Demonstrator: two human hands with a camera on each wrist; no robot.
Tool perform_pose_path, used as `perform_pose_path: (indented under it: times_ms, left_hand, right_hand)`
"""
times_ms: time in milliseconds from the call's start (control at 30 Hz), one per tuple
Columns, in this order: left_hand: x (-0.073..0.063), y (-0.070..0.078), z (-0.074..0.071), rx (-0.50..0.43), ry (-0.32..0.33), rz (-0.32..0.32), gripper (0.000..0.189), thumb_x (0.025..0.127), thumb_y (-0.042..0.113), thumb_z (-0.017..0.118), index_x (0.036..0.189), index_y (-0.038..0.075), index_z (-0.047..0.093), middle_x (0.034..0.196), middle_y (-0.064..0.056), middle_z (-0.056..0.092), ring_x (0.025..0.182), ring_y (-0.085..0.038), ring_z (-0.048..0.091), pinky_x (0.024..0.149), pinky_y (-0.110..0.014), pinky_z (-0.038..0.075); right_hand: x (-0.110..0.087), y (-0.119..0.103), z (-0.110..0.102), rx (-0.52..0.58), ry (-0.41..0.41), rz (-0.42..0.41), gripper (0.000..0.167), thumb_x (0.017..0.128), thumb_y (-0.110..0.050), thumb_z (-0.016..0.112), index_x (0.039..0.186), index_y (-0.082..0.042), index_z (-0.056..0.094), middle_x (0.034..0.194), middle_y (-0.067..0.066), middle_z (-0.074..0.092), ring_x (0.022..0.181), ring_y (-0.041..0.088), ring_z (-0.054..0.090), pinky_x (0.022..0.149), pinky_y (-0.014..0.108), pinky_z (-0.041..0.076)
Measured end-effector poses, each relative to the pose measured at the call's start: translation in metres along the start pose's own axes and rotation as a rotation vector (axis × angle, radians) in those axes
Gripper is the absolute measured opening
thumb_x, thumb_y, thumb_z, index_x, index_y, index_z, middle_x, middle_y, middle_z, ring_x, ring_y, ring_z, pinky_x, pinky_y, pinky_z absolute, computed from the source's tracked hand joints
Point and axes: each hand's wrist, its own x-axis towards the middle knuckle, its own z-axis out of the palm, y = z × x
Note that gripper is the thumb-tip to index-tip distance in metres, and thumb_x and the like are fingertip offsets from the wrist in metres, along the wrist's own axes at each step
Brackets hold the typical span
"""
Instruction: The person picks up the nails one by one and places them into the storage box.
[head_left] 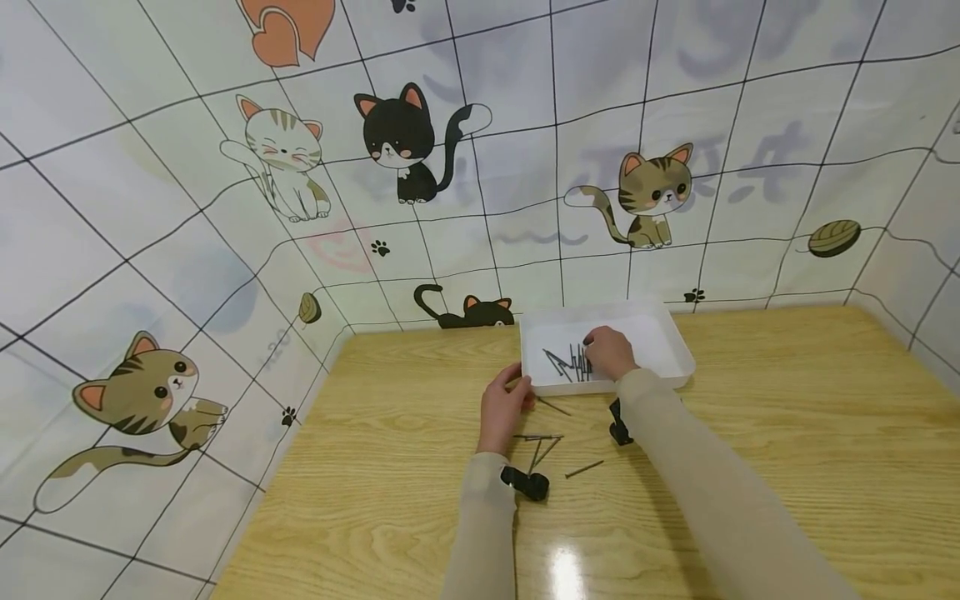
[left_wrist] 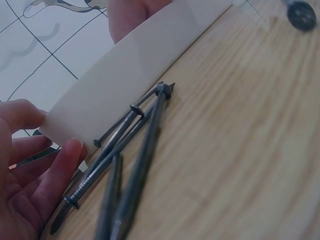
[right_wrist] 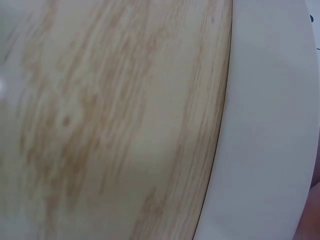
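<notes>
A white shallow tray [head_left: 658, 346] stands on the wooden table against the wall. My left hand [head_left: 504, 410] grips its near left corner, with the thumb and fingers at the wall in the left wrist view. My right hand [head_left: 611, 354] reaches over the near wall into the tray, fingers curled and pinching a dark nail at the end of a row. Several nails [head_left: 576, 364] lie side by side in the tray, a few slanted at the left. The right wrist view shows mostly the tray's outer wall [right_wrist: 265, 120]; that hand is nearly all hidden there.
Several loose nails [head_left: 547, 450] lie on the table [head_left: 390, 500] in front of the tray, some crossing each other. One nail [head_left: 583, 469] lies apart to the right. Behind the tray rises a wall covering [head_left: 525, 208] printed with cats.
</notes>
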Motion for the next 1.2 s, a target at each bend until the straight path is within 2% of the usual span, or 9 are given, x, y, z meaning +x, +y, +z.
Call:
perform_pose_path:
  times_ms: [267, 500, 700, 967, 1200]
  left_hand:
    - [0.0, 0.001, 0.001, -0.004, -0.002, -0.022, 0.04, 0.089, 0.025, 0.055, 0.127, 0.013, 0.052, 0.115, -0.004, 0.057, 0.072, -0.015, 0.062, 0.06, -0.027, 0.053]
    - [0.0, 0.002, 0.001, -0.025, -0.002, -0.015, 0.04, 0.088, 0.025, 0.056, 0.126, 0.013, 0.052, 0.113, -0.004, 0.058, 0.072, -0.018, 0.062, 0.061, -0.029, 0.053]
    - [-0.001, 0.002, 0.0, -0.037, -0.009, -0.013, 0.04, 0.088, 0.026, 0.056, 0.126, 0.013, 0.052, 0.111, -0.004, 0.058, 0.072, -0.02, 0.062, 0.06, -0.029, 0.053]
    - [0.001, 0.005, -0.002, -0.063, -0.006, -0.004, 0.041, 0.089, 0.022, 0.056, 0.127, 0.009, 0.051, 0.112, -0.008, 0.057, 0.068, -0.022, 0.062, 0.059, -0.031, 0.053]
    - [-0.002, 0.006, -0.003, -0.072, -0.036, -0.031, 0.041, 0.089, 0.024, 0.056, 0.127, 0.011, 0.05, 0.116, -0.007, 0.056, 0.073, -0.022, 0.062, 0.061, -0.031, 0.053]
  right_hand:
    - [-0.004, 0.0, -0.005, 0.035, -0.024, -0.014, 0.031, 0.09, -0.007, 0.044, 0.117, 0.005, 0.054, 0.116, 0.022, 0.053, 0.1, 0.037, 0.051, 0.081, 0.048, 0.044]
    - [-0.01, -0.005, -0.018, 0.037, 0.016, -0.07, 0.032, 0.091, -0.013, 0.043, 0.117, 0.002, 0.054, 0.112, 0.019, 0.055, 0.095, 0.033, 0.054, 0.074, 0.044, 0.046]
    - [-0.027, -0.017, -0.028, 0.074, 0.049, -0.088, 0.032, 0.092, -0.016, 0.044, 0.119, -0.003, 0.055, 0.112, 0.017, 0.055, 0.096, 0.031, 0.053, 0.074, 0.044, 0.045]
    - [-0.057, -0.033, -0.031, 0.268, 0.087, -0.119, 0.032, 0.093, -0.021, 0.046, 0.12, -0.008, 0.055, 0.109, 0.01, 0.056, 0.095, 0.027, 0.054, 0.071, 0.04, 0.046]
    - [-0.085, -0.029, -0.021, 0.443, 0.087, -0.081, 0.032, 0.092, -0.023, 0.048, 0.12, -0.01, 0.055, 0.11, 0.01, 0.055, 0.095, 0.03, 0.056, 0.076, 0.043, 0.049]
